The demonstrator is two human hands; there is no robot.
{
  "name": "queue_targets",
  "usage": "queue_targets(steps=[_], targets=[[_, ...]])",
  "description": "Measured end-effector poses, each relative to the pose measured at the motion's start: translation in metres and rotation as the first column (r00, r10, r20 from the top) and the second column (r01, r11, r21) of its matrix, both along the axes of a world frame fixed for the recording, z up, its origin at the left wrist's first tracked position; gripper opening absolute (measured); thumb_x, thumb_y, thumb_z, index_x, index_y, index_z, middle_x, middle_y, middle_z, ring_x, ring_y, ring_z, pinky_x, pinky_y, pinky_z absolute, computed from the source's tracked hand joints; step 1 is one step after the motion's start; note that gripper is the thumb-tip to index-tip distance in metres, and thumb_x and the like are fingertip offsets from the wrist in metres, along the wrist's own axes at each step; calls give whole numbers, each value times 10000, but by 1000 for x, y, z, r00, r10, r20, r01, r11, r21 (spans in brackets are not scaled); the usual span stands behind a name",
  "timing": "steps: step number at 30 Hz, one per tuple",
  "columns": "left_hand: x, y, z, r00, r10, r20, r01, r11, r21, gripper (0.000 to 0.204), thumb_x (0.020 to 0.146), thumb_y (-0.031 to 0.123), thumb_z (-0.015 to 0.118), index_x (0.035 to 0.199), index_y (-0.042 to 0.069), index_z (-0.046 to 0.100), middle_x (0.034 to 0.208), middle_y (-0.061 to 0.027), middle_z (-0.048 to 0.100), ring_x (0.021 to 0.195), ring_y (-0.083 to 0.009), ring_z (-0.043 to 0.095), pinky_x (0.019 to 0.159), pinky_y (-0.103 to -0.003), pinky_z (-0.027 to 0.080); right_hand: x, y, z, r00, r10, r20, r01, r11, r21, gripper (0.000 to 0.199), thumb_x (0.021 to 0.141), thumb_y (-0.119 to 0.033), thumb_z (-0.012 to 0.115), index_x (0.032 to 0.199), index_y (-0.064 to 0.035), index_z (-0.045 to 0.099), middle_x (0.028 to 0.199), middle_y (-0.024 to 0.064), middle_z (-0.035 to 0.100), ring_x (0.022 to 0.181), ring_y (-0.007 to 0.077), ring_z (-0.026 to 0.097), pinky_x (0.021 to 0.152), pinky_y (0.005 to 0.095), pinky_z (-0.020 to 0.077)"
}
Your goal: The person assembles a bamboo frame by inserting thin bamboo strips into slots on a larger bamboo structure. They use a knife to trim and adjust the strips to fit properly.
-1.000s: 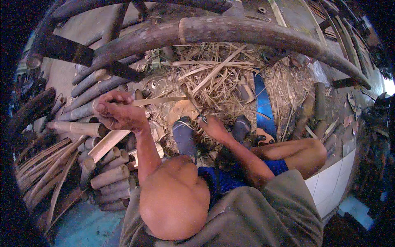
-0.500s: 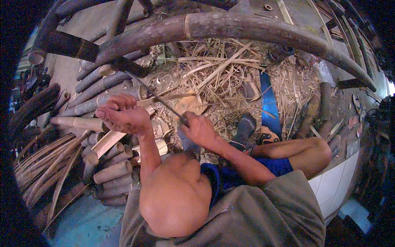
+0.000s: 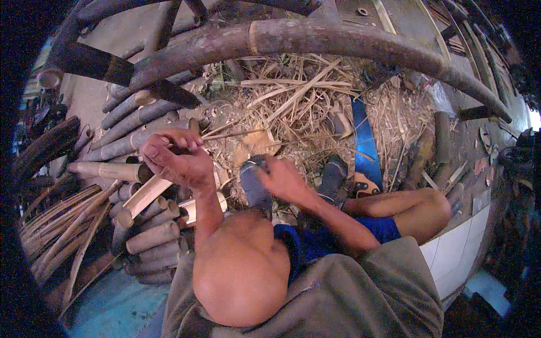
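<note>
My left hand point(image 3: 181, 160) is raised with its fingers curled in, above the bamboo pieces. A thin bamboo strip point(image 3: 239, 134) runs out to the right from its fingertips, and the curled fingers seem to pinch it. My right hand point(image 3: 286, 181) is over my dark shoe point(image 3: 256, 186), its fingers bent and smeared by motion. What it holds is too blurred to make out. Just beyond the shoe a flat tan piece of wood point(image 3: 253, 145) lies among the shavings.
A thick bamboo pole point(image 3: 338, 36) crosses in front. Cut bamboo lengths point(image 3: 152, 236) and long split strips point(image 3: 65, 225) are heaped at left. Shavings point(image 3: 307, 121) cover the ground ahead. A handsaw point(image 3: 366, 135) with a blue blade lies right of my other shoe point(image 3: 333, 176).
My left hand has shifted right and turned. My right hand has moved slightly right and down; the long thin dark tool that slanted from it toward the upper left no longer shows.
</note>
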State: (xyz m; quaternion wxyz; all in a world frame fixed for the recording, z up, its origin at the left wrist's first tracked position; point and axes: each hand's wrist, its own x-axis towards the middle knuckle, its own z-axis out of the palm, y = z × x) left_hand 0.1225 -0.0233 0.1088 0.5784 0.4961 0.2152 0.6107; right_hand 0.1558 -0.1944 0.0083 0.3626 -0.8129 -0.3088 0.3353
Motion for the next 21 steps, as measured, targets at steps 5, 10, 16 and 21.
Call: queue_targets(steps=[5, 10, 16, 21], targets=[[8, -6, -2, 998, 45, -38, -41, 994, 98, 425, 1016, 388, 581, 766, 153, 329, 604, 8, 346, 488, -81, 323, 409, -235, 266, -14, 19, 45, 1000, 19, -21, -15, 981, 195, 329, 881, -289, 625, 1071, -21, 602, 848, 260, 685, 816, 483, 661, 742, 545, 532], [0, 13, -11, 997, 62, 44, -61, 998, -18, 381, 1020, 302, 566, 766, 167, 316, 590, 16, 318, 468, -76, 297, 402, -236, 233, -13, 20, -5, 991, 15, 132, -29, 994, 101, 359, 860, -277, 660, 1109, -30, 583, 863, 240, 688, 812, 464, 668, 732, 543, 533], [-8, 30, -9, 985, 148, 92, -136, 983, -124, 382, 1021, 298, 579, 768, 182, 318, 572, 28, 291, 448, -79, 281, 397, -242, 227, -16, 12, -39, 985, 3, 173, -12, 999, 52, 418, 868, -329, 660, 1143, -26, 575, 912, 235, 691, 853, 454, 672, 745, 551, 532], [-15, 42, -14, 978, 179, 109, -162, 976, -148, 401, 1028, 376, 570, 769, 175, 339, 572, 28, 304, 446, -86, 295, 396, -249, 238, -4, -9, -81, 996, 13, 88, 0, 988, -153, 467, 893, -362, 633, 1204, -19, 571, 965, 257, 689, 918, 471, 659, 787, 546, 533]])
